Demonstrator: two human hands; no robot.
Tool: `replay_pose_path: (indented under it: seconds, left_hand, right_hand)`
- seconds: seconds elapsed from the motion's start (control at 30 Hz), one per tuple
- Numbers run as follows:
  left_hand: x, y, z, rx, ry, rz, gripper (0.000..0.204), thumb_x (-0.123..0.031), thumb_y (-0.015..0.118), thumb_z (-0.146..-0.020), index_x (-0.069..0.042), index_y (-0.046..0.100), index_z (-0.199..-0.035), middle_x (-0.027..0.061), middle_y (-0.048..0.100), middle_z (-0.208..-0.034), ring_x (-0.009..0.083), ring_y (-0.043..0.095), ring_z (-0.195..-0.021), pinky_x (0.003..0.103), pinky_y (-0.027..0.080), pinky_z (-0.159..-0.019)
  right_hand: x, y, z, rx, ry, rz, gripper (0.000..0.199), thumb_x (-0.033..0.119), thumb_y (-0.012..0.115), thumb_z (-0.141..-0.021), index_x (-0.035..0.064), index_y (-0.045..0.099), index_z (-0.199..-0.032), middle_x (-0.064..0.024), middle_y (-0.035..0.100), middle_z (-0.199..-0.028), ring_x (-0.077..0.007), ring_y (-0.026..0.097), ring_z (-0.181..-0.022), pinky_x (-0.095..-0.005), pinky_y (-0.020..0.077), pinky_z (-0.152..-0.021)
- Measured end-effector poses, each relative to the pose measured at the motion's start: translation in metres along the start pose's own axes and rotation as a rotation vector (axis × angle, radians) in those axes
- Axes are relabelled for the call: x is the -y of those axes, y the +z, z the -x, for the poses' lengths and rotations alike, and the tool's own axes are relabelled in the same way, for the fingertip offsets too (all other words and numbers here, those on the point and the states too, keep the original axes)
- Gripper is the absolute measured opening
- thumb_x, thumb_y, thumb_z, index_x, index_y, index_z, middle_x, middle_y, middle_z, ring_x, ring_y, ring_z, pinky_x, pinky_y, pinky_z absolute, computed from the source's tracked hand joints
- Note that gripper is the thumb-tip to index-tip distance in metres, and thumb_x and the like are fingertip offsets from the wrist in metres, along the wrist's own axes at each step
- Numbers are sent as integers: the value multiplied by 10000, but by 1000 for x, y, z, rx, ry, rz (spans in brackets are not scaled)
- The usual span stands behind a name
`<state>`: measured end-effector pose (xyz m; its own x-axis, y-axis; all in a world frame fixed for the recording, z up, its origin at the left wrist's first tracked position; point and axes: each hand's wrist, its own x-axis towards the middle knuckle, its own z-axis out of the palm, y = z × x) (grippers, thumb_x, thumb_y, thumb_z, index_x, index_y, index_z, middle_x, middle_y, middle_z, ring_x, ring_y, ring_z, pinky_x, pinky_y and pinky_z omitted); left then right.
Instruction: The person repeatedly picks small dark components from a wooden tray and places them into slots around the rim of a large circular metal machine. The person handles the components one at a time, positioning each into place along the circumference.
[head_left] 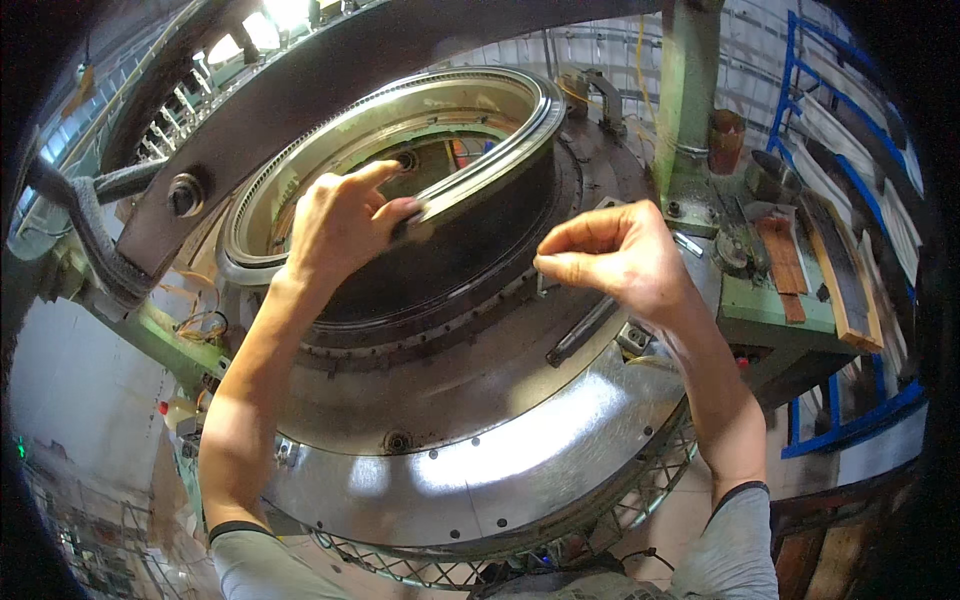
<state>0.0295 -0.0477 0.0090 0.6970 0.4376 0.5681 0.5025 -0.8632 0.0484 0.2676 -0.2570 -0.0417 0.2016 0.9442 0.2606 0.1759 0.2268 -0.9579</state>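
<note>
We've got our L hand point(345, 215) over the near rim of a big metal ring point(470, 232), which sits on a round machine platform point(480, 395). Any markings on the rust-brown can point(727, 140) by the green column point(688, 85) are too small for us to read.

Fingers: on the L, thumb & index stand apart, index reaching over the ring's opening, thumb tip at the rim. A small dark patch shows under that thumb; we can't tell if it's a held pc or shadow, nor if the thumb actually touches the rim. On the R hand point(610, 255), out to the right of the ring, the fingers are curled w/ thumb & index tips drawn nearly together; we can't tell whether smth thin is pinched btwn them.

Below our R hand, a dark metal bar point(580, 332) lies on the platform next to a small metal block point(633, 338). Wood strips point(783, 255) rest on the green counter point(745, 308) to the right, w/ a blue rack point(850, 422) beyond.

Hard to make out: red & blue bits inside the ring, partly hidden by its rim. Curved dark beam point(300, 105) runs out of view up top; our grey sleeves point(270, 565) are cut off at the lower edge.
</note>
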Motion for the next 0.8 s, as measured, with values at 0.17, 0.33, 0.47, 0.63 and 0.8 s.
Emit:
replay_pose_path:
  seconds: [0.17,0.33,0.47,0.63,0.8]
  left_hand:
    - [-45,-19,89,-241,55,399,256,50,769,-897,12,711,-1144,186,769,-1126,216,772,-959,351,631,-864]
    - [-97,25,158,-107,-358,1276,320,182,760,-830,50,692,-1113,156,745,-1160,198,743,-1007,325,612,-945]
    - [-85,40,170,-100,-443,1323,283,185,754,-840,46,726,-1085,131,771,-1098,178,744,-1030,311,622,-943]
    - [-71,47,174,28,-489,1327,237,143,801,-816,50,747,-1027,124,781,-1014,166,754,-940,302,633,-895]
    - [-66,49,178,235,-650,1505,180,133,815,-794,51,727,-928,118,762,-911,173,744,-845,314,647,-812]
  right_hand:
    - [-20,42,27,-39,13,-70,168,75,835,-882,-13,800,-1020,-72,795,-935,-108,733,-853,-262,600,-795]
    - [-34,116,43,-73,-193,-28,170,83,800,-894,-32,798,-1019,-142,773,-910,-151,734,-799,-291,591,-729]
    - [-36,127,54,-109,-238,139,192,98,810,-879,7,812,-1048,-173,765,-902,-198,747,-797,-321,584,-719]
    - [-40,128,60,-89,-220,109,182,40,796,-878,-7,805,-1054,-178,786,-982,-198,764,-887,-318,597,-790]
    - [-43,131,69,-89,-127,138,165,-17,786,-862,-22,800,-1026,-135,797,-986,-167,754,-901,-293,605,-809]
